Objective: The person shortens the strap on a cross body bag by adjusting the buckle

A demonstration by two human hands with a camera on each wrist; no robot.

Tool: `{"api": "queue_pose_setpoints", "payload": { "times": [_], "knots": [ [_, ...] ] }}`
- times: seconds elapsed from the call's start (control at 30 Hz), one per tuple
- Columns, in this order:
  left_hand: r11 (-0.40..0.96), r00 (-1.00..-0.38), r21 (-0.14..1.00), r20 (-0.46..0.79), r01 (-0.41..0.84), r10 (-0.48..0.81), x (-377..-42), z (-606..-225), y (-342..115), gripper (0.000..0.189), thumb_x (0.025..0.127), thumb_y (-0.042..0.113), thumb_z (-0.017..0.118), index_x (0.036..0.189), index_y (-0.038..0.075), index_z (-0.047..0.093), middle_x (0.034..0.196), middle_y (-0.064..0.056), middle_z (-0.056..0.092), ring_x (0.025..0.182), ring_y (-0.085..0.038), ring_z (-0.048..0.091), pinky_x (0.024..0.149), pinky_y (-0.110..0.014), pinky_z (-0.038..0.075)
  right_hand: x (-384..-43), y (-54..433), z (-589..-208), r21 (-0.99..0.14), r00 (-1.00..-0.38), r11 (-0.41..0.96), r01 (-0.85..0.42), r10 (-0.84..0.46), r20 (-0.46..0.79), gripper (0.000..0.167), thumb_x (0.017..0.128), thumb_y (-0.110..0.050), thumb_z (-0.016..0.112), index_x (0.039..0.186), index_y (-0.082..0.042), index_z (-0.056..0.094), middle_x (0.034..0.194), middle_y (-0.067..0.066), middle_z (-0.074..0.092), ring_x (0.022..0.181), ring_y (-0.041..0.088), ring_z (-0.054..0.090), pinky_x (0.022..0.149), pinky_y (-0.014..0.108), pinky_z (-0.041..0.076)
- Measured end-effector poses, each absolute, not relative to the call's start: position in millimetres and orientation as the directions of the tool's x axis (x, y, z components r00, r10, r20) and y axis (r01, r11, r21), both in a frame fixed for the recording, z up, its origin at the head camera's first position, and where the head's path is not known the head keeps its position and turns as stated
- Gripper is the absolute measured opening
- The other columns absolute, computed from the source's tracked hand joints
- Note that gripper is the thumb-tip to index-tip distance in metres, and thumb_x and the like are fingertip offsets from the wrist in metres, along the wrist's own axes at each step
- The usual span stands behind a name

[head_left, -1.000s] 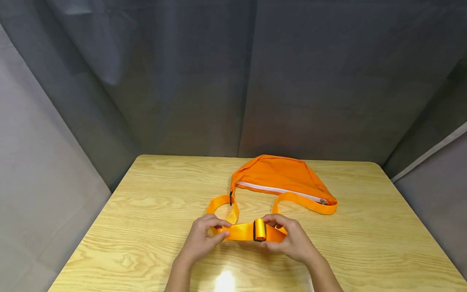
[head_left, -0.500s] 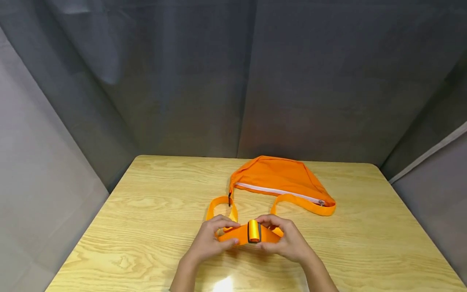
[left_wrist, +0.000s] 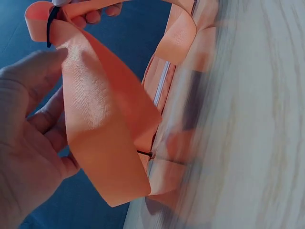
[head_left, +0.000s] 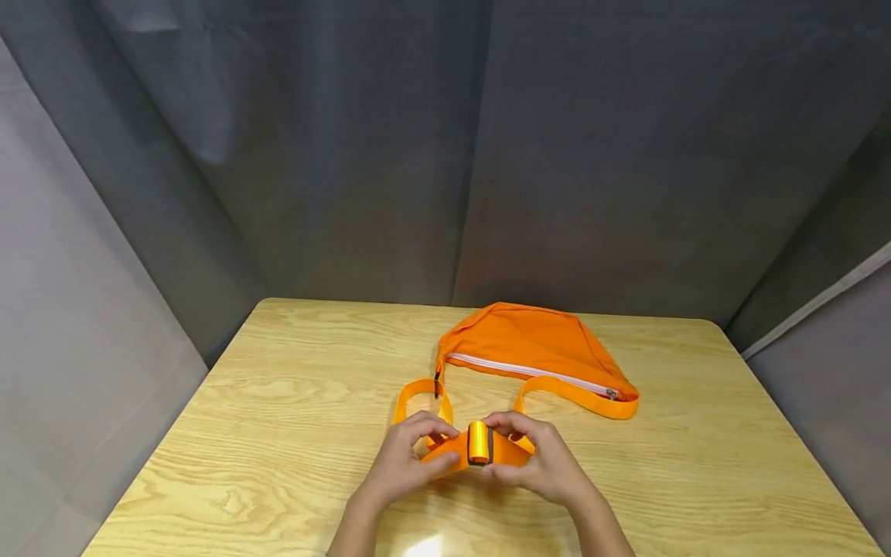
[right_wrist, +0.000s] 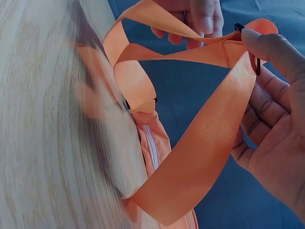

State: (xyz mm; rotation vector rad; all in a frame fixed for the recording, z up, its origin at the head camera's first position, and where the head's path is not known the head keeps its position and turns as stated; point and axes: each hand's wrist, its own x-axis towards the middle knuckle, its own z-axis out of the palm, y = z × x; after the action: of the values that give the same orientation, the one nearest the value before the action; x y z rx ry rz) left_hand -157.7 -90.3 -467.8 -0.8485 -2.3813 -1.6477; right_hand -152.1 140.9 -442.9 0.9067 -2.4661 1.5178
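Note:
An orange waist bag (head_left: pixel 536 340) lies on the table, its white zipper (head_left: pixel 522 367) facing me. Its orange strap (head_left: pixel 511 452) runs forward from both ends of the bag to my hands. My left hand (head_left: pixel 407 458) pinches the strap between thumb and fingers, left of a black slider buckle (head_left: pixel 490 445). On the other side, my right hand (head_left: pixel 539 460) grips the strap right at the slider, thumb along its edge in the right wrist view. A short loop of strap (head_left: pixel 478 441) bulges out through the slider. In the left wrist view the strap (left_wrist: pixel 90 100) hangs in a wide fold beside my palm.
The wood-grain table (head_left: pixel 278 410) spreads to both sides of the bag. Dark grey curtains (head_left: pixel 348 155) stand behind its far edge, with lighter panels (head_left: pixel 83 309) at the sides. A second small black fitting (head_left: pixel 437 384) joins the strap to the bag's left end.
My left hand has moved right and my right hand slightly left, so they are closer together. The slider has shifted a little left, and the strap between my hands is now bent.

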Motion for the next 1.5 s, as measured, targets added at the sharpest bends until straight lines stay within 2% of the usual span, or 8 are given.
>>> {"api": "queue_pose_setpoints", "payload": {
  "times": [0.17, 0.37, 0.67, 0.8, 1.03, 1.2, 1.37, 1.5],
  "knots": [
    [0.261, -0.860, 0.850, 0.348, 0.457, 0.373, -152.7, -462.3, -94.4, 0.017, 0.079, -0.002, 0.071, 0.095, 0.004, 0.069, 0.088, -0.003, 0.067, 0.075, -0.014, 0.059, 0.070, -0.037, 0.051, -149.7, 143.8, -446.8, -0.780, -0.829, 0.346, -0.522, -0.419, 0.369, 0.045, 0.066, -0.015, 0.084, 0.106, -0.016, 0.063, 0.095, -0.009, 0.064, 0.080, 0.011, 0.058, 0.076, 0.033, 0.046],
    [0.305, -0.878, 0.844, 0.334, 0.441, 0.343, -143.8, -439.4, -107.1, 0.018, 0.078, -0.008, 0.068, 0.092, 0.002, 0.069, 0.088, -0.006, 0.066, 0.078, -0.021, 0.059, 0.073, -0.037, 0.048, -150.0, 148.8, -450.3, -0.781, -0.838, 0.353, -0.516, -0.398, 0.374, 0.046, 0.067, -0.017, 0.084, 0.108, -0.015, 0.063, 0.093, -0.009, 0.064, 0.081, 0.012, 0.058, 0.077, 0.032, 0.046],
    [0.192, -0.835, 0.869, 0.343, 0.456, 0.429, -148.5, -433.0, -96.4, 0.021, 0.079, -0.006, 0.067, 0.100, -0.002, 0.067, 0.093, -0.013, 0.065, 0.076, -0.019, 0.059, 0.070, -0.038, 0.050, -147.1, 139.8, -432.0, -0.813, -0.832, 0.288, -0.506, -0.410, 0.373, 0.047, 0.064, 0.001, 0.082, 0.106, -0.007, 0.062, 0.095, 0.000, 0.066, 0.078, 0.023, 0.058, 0.075, 0.035, 0.046],
    [0.192, -0.853, 0.890, 0.304, 0.413, 0.424, -147.7, -432.7, -91.1, 0.018, 0.081, -0.002, 0.068, 0.099, 0.000, 0.069, 0.093, -0.010, 0.067, 0.079, -0.019, 0.060, 0.072, -0.041, 0.048, -140.7, 134.3, -416.9, -0.821, -0.832, 0.283, -0.495, -0.427, 0.354, 0.045, 0.064, 0.003, 0.080, 0.105, -0.004, 0.063, 0.097, 0.003, 0.066, 0.079, 0.026, 0.058, 0.075, 0.037, 0.046],
    [0.215, -0.865, 0.885, 0.307, 0.412, 0.397, -149.1, -432.6, -102.8, 0.016, 0.082, -0.007, 0.064, 0.096, 0.000, 0.069, 0.091, -0.009, 0.066, 0.081, -0.021, 0.060, 0.074, -0.037, 0.050, -142.0, 140.3, -419.0, -0.817, -0.842, 0.309, -0.487, -0.413, 0.346, 0.045, 0.064, 0.001, 0.082, 0.106, -0.005, 0.064, 0.099, 0.002, 0.067, 0.080, 0.020, 0.058, 0.075, 0.033, 0.046],
    [0.255, -0.879, 0.887, 0.267, 0.384, 0.395, -159.0, -455.1, -113.7, 0.018, 0.083, 0.000, 0.066, 0.094, 0.012, 0.071, 0.088, 0.003, 0.066, 0.082, -0.015, 0.059, 0.074, -0.035, 0.049, -149.0, 144.8, -441.9, -0.832, -0.839, 0.289, -0.474, -0.436, 0.326, 0.046, 0.067, -0.008, 0.083, 0.109, -0.011, 0.064, 0.106, 0.000, 0.064, 0.087, 0.017, 0.057, 0.076, 0.029, 0.048],
    [0.247, -0.883, 0.889, 0.277, 0.385, 0.379, -160.1, -463.3, -110.8, 0.028, 0.075, 0.003, 0.076, 0.100, 0.016, 0.071, 0.091, 0.005, 0.065, 0.084, -0.016, 0.058, 0.081, -0.043, 0.045, -148.5, 142.8, -445.4, -0.831, -0.850, 0.307, -0.463, -0.420, 0.318, 0.048, 0.065, -0.003, 0.083, 0.108, -0.007, 0.064, 0.105, 0.002, 0.065, 0.086, 0.020, 0.058, 0.076, 0.031, 0.047],
    [0.181, -0.841, 0.875, 0.345, 0.449, 0.417, -151.8, -451.9, -96.4, 0.047, 0.066, 0.006, 0.084, 0.109, 0.008, 0.067, 0.102, -0.005, 0.065, 0.094, -0.025, 0.058, 0.086, -0.047, 0.043, -148.6, 140.3, -447.9, -0.840, -0.848, 0.295, -0.456, -0.431, 0.309, 0.046, 0.068, -0.016, 0.083, 0.109, -0.013, 0.064, 0.105, -0.003, 0.065, 0.089, 0.019, 0.058, 0.080, 0.031, 0.045]
  ]
}}
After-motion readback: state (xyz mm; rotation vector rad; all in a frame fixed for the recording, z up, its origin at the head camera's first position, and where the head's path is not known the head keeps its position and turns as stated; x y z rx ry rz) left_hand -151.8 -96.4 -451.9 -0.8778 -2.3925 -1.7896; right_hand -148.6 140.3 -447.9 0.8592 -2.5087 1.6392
